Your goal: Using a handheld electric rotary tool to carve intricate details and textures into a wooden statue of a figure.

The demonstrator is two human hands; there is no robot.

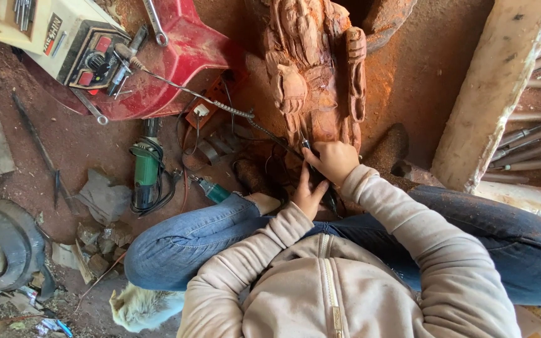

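Reddish wood carving [313, 75] stands just beyond the knees, where the right hand [333, 161] grips a slim rotary handpiece [308, 153] against its base and the left hand [308, 195] braces it, fingers curled; detail cutting seems underway, calling next for steady, light strokes.

The person is wearing a pale beige zip-up jacket [339, 288] with long sleeves, its fabric looking soft and dusted here and there with reddish grime. A light-coloured zipper [332, 294] is running down the middle of the front. The cuffs are ending at the wrists, leaving the left hand [308, 195] and right hand [333, 160] bare. Blue denim jeans [176, 244] are covering both legs, creasing at the knees.
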